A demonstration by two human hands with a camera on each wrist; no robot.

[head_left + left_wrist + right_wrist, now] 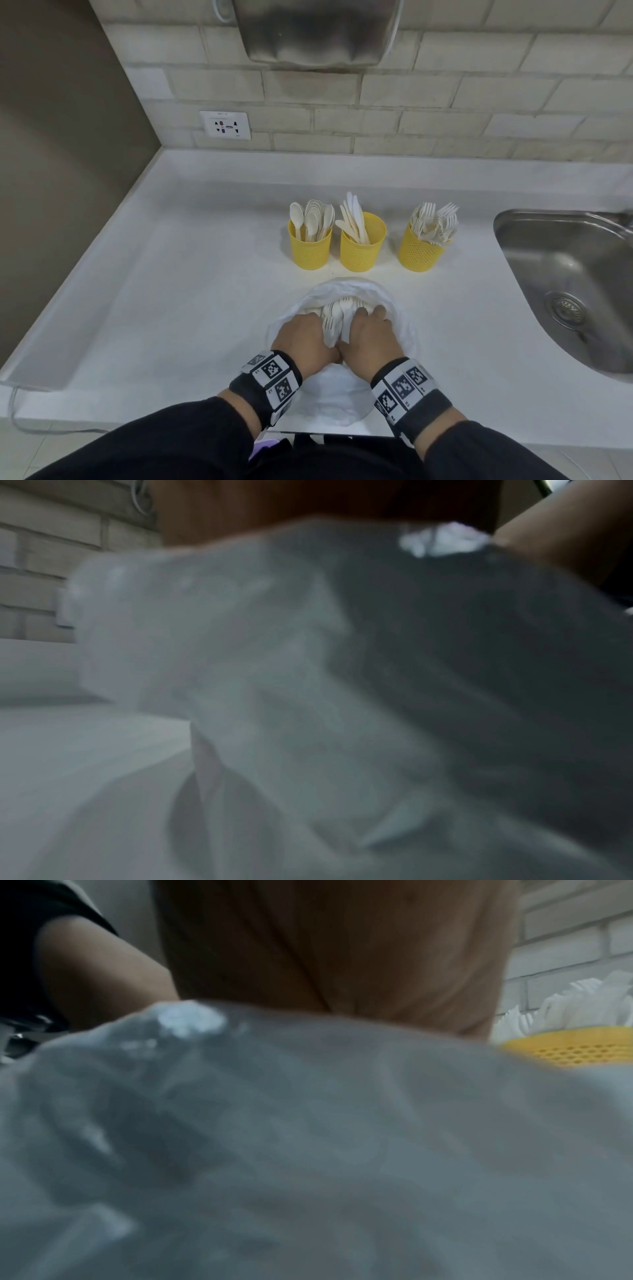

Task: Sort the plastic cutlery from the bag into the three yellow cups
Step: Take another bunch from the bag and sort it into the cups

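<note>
Left hand (303, 337) and right hand (368, 337) both reach into the white bag (394, 308) at six o'clock on the bench (171, 274); grips hidden, cannot tell. Three yellow cups (361, 251) at twelve.

Both wrist views are blurred by the bag (274, 696) up close; the fingers of both hands are hidden inside it

A steel sink (565, 274) sits right of the hands, a wall socket (225, 124) and brick wall (445, 113) beyond them.
</note>
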